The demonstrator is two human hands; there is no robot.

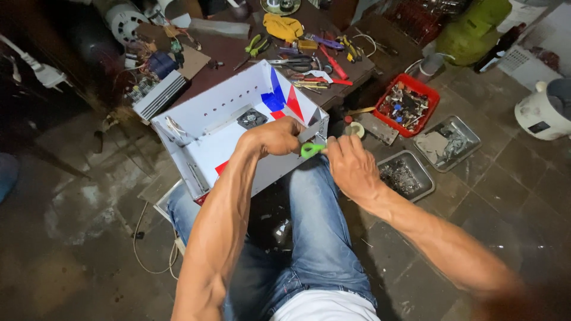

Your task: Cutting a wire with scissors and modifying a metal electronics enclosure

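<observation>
R hand (352,164) maybe grips green tool (311,150).

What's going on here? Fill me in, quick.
A seated person holds a white metal case on the lap. The left hand grips the case's near edge; the right hand holds a green-handled tool against that edge. A small fan sits inside the case. Hand tools lie on the table behind, and a red tray of parts sits on the floor.

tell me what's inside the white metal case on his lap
Inside the open white metal case, a small dark fan sits on the back panel, with red and blue shapes beside it. The left hand covers the near corner, so nothing there shows.
</observation>
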